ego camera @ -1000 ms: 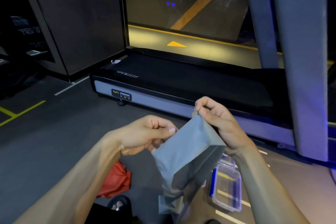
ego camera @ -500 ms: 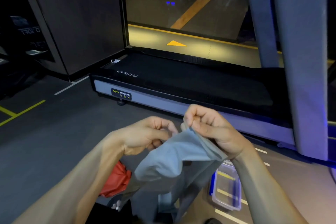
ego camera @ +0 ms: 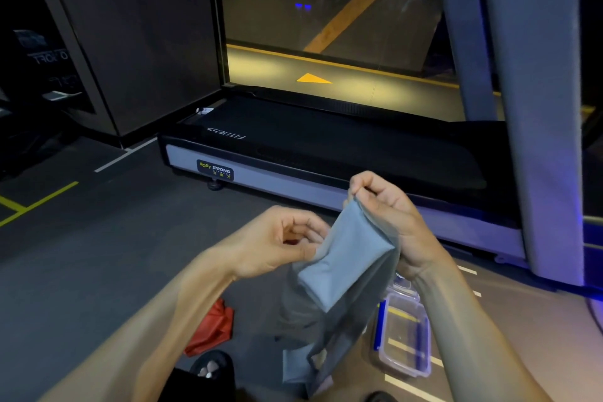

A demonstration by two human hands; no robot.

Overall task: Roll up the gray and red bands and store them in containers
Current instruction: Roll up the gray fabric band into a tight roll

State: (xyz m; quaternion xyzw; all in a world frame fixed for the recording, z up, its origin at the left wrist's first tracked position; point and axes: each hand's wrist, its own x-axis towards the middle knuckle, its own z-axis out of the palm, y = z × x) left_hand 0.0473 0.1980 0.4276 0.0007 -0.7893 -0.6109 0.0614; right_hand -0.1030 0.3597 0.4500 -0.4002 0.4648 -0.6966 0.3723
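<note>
Down by the person's foot [ego camera: 208, 369] a red band [ego camera: 212, 330] lies crumpled on the floor, and to the right sits a clear container [ego camera: 404, 339]. Above them hangs the gray band [ego camera: 346, 264], held in the air. The left hand [ego camera: 277, 241] pinches its side fold with curled fingers; the right hand [ego camera: 388, 215] pinches its top corner. Beyond stands a treadmill [ego camera: 326, 147].

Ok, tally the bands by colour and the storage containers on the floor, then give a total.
Gray band, held by both hands: 1
Red band, on the floor: 1
Clear plastic container, on the floor: 1
Total: 3
</note>
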